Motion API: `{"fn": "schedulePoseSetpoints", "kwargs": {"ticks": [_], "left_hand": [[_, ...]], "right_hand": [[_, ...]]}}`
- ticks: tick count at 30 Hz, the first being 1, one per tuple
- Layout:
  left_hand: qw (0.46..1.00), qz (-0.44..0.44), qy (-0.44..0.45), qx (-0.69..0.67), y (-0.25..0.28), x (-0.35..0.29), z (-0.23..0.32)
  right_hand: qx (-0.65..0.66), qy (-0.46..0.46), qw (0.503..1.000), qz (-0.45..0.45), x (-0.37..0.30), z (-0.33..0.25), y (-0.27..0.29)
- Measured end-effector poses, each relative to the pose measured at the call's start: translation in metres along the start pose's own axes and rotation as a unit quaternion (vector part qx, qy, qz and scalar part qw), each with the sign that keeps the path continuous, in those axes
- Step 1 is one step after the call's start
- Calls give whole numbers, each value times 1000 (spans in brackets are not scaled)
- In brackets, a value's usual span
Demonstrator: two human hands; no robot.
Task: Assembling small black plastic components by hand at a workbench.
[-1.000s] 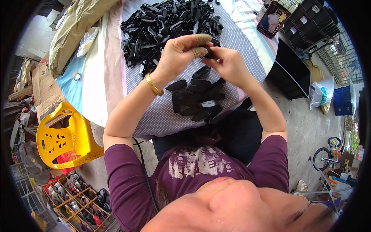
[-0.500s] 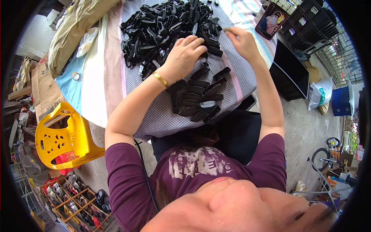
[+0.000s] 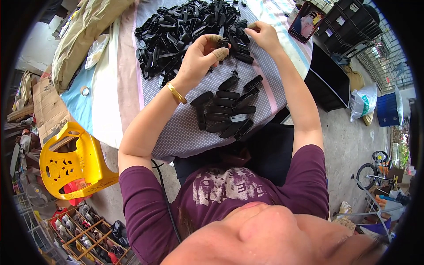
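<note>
Head view: a black bunch (image 3: 225, 98) sits by the table's (image 3: 104, 97) near edge, maybe for easy reach. Past it, the left hand (image 3: 197, 59) pinches a black piece (image 3: 223, 43), perhaps to steady it. By the far pile (image 3: 176, 33), I can't tell the right hand's (image 3: 266, 37) grip.

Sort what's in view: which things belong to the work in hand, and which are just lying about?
In use:
black piece, in left hand
black pile, right hand at its edge
smaller black group

Lying about:
phone
chair
cardboard
blue bin
</note>
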State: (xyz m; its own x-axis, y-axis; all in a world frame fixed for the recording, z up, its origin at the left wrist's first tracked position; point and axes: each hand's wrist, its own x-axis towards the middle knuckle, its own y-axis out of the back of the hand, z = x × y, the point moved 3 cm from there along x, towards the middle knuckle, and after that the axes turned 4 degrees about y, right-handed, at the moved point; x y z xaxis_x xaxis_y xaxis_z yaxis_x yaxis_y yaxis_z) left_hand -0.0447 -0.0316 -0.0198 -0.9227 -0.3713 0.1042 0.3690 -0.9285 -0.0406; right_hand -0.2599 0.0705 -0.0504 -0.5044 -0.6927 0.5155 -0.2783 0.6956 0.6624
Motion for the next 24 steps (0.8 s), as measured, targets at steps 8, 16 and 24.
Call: {"fn": "schedulePoseSetpoints", "kwargs": {"ticks": [8, 16, 24], "left_hand": [[998, 34, -16, -52, -6, -8, -4], [998, 68, -12, -9, -4, -9, -3], [997, 66, 13, -39, -3, -11, 2]], "right_hand": [[336, -31, 941, -14, -55, -111, 21], [212, 53, 975, -22, -64, -125, 27], [220, 72, 973, -18, -64, -122, 26]]}}
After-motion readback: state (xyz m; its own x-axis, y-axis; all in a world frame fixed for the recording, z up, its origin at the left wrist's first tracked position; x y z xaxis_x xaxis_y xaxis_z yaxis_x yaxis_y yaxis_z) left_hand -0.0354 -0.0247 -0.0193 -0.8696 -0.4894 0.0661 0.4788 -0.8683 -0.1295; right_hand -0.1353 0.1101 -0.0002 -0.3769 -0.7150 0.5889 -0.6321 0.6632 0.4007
